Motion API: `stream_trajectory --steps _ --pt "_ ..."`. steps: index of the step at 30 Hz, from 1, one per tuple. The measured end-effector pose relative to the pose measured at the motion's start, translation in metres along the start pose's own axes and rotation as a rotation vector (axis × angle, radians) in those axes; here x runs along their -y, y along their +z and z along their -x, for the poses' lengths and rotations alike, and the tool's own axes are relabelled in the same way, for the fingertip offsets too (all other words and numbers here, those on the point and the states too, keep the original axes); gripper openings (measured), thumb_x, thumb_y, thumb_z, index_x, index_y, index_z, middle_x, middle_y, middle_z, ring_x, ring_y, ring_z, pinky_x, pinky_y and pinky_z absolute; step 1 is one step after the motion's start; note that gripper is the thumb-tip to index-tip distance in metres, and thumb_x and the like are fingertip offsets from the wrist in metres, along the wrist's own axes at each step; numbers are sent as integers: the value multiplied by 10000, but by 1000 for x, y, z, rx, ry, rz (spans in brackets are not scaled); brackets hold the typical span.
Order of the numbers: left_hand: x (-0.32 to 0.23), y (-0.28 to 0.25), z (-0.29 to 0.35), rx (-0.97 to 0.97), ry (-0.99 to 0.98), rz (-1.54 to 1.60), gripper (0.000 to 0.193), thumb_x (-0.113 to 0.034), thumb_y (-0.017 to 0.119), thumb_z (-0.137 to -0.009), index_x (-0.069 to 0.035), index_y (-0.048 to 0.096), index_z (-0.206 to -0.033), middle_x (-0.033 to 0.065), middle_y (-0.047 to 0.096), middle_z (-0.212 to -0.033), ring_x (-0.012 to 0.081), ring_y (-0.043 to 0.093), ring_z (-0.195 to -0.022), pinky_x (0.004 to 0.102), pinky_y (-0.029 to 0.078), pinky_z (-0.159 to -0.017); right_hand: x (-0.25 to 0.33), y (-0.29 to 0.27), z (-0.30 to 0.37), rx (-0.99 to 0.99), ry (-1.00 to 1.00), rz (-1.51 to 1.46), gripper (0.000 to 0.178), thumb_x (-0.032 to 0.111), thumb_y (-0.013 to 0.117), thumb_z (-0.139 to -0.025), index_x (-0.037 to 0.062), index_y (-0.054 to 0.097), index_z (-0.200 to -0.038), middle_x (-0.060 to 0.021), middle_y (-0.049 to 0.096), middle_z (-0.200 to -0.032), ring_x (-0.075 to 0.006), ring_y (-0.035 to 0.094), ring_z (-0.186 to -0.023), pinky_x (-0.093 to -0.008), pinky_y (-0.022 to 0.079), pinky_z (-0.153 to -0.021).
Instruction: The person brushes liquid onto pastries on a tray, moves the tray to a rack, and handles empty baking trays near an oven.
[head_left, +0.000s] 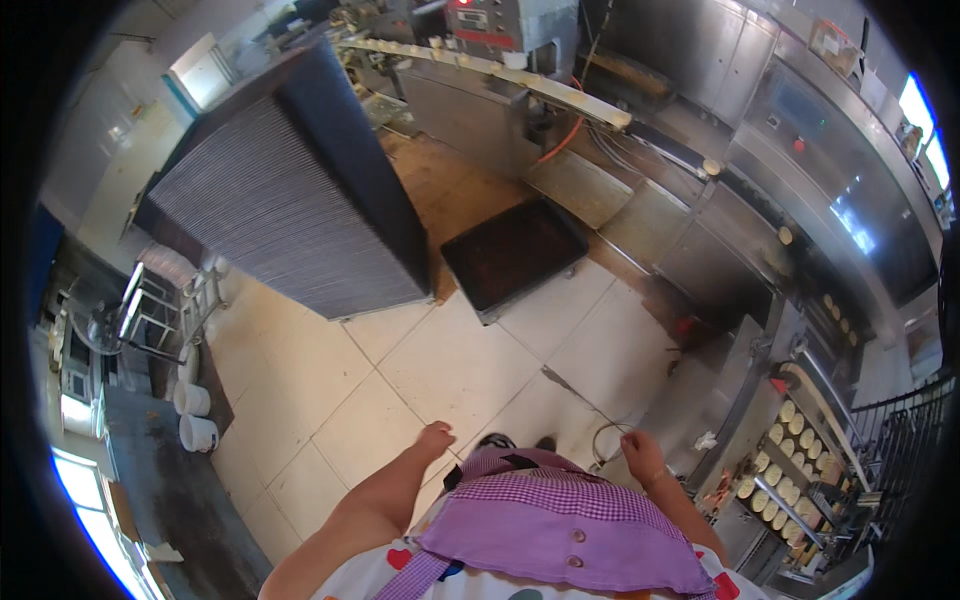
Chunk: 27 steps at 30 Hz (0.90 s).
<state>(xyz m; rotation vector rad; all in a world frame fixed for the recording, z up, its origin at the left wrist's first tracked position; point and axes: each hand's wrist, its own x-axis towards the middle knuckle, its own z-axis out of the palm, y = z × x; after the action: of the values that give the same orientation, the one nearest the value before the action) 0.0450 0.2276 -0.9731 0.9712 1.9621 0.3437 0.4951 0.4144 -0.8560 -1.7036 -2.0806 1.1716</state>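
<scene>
Hanging above tiles point(470, 350), left hand point(436, 437) and right hand point(643, 457) are too small to tell clenched from released, the right nearest a thin loop point(596, 440).

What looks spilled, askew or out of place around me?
A dark streak mars the pale floor tiles ahead of your right hand; I can't tell whether it's a spill or damage. Beside that hand, a thin loop, perhaps hose or cable, looks stray. A crumpled white scrap farther right also seems misplaced.
</scene>
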Motion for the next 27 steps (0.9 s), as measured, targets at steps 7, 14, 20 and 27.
stream_trajectory --steps 7,14,20,27 --pt "-41 -30 -92 104 -328 200 488 -332 720 -694 -38 602 -1066 152 640 -971 280 618 -902 380 493 -805 107 -55 -200 17 71 -114 208 192 613 -854 13 633 -957 -108 623 -728 -153 561 -642 -288 458 -610" --pt "-155 -41 -335 145 85 -66 566 -285 711 -711 -44 543 -1196 207 525 -1194 346 508 -1119 379 425 -950 68 -24 -295 79 363 -94 216 200 617 -863 -3 633 -935 -84 638 -750 -136 567 -671 -284 464 -627" --pt "-250 -34 -513 266 161 -260 649 -262 693 -733 -47 425 -1283 209 462 -1238 368 517 -1098 408 444 -926 38 25 -379 89 488 -272 161 150 593 -882 -1 614 -933 -30 592 -713 -79 512 -628 -241 423 -574" --pt "-248 22 -644 409 70 -596 501 -232 610 -824 14 457 -1233 229 494 -1225 375 540 -1090 422 461 -917 -25 83 -464 125 544 -336 185 162 598 -876 6 616 -975 -90 647 -793 -127 589 -697 -255 477 -659"
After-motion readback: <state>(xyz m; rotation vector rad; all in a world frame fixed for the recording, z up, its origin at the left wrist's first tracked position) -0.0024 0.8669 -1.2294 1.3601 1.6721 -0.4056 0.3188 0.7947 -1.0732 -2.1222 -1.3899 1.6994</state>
